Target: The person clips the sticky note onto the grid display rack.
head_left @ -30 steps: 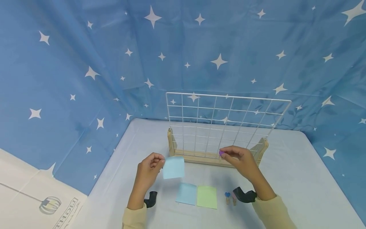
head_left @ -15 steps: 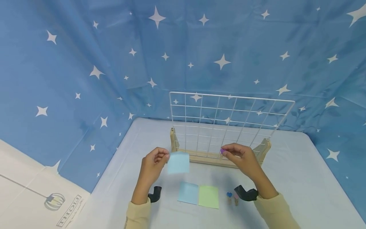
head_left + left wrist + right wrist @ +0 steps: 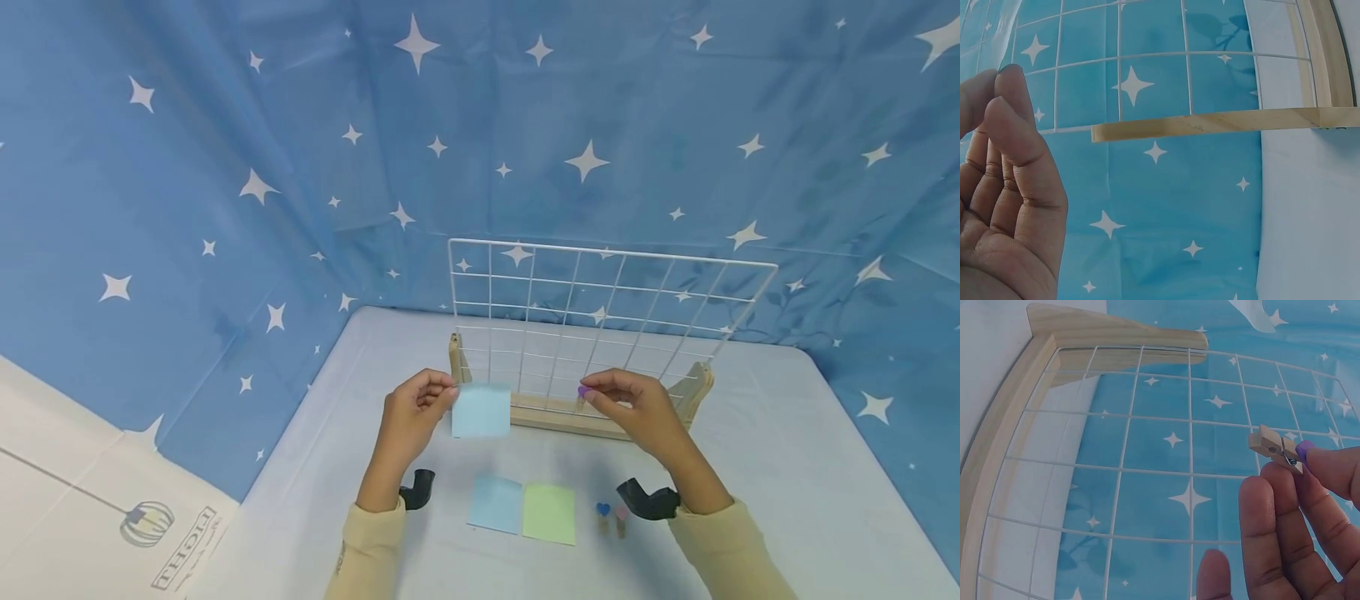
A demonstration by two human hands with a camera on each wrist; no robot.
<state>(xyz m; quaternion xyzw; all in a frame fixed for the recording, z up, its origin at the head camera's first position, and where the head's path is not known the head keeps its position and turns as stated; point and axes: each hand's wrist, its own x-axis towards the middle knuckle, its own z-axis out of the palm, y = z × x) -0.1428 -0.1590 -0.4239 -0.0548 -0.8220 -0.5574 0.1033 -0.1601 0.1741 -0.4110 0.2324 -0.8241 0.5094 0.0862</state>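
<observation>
My left hand (image 3: 414, 417) pinches a light blue paper square (image 3: 482, 412) by its upper left corner, in front of the wire grid's lower left part. In the left wrist view, thumb and fingertips (image 3: 1013, 87) meet on the sheet's edge. Between thumb and fingers, my right hand (image 3: 637, 408) holds a small wooden clothespin (image 3: 1275, 447) with a purple decoration (image 3: 582, 391); its jaws look closed in the right wrist view. The white wire grid (image 3: 613, 252) stands upright in a wooden stand (image 3: 570, 422). Paper and clothespin are apart.
On the white table (image 3: 442, 558) lie a blue paper square (image 3: 496, 504) and a green one (image 3: 549, 514), side by side. Right of them are two small clothespins, one with a blue heart (image 3: 603, 509), one with a pink top (image 3: 622, 513). A starry blue curtain (image 3: 480, 108) hangs behind.
My left hand has moved up and right with the blue paper, closer to the grid. The right hand holds the clothespin in nearly the same place. The head view has shifted slightly.
</observation>
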